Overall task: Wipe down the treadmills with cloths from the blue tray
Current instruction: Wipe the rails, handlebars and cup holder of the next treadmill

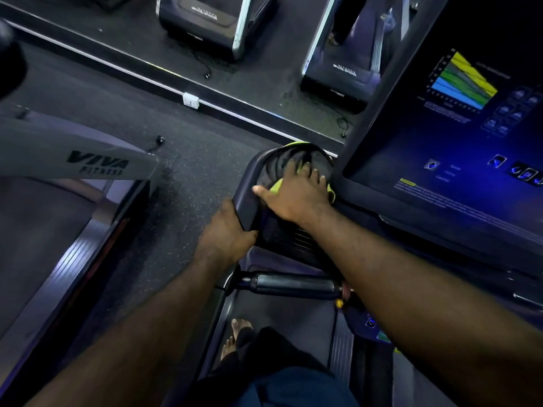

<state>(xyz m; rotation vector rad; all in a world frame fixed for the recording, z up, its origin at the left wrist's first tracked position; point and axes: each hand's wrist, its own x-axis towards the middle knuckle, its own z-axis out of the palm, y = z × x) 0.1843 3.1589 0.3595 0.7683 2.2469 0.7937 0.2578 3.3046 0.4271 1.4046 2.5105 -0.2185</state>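
I stand on a treadmill whose dark console screen [458, 148] fills the right side. My right hand [293, 195] presses a yellow-green cloth [276, 186] flat into the round cup holder [264, 171] at the console's left corner; most of the cloth is hidden under the fingers. My left hand [226, 230] grips the outer edge of that same console corner, just below the cup holder. A black handlebar grip [293, 284] runs across beneath my right forearm. The blue tray is not in view.
A second treadmill with a grey "VIVA FITNESS" rail [88, 163] stands to the left across a strip of speckled black floor [188, 171]. A mirror along the far wall reflects more treadmills [205, 22]. My bare feet [235, 336] rest on the belt.
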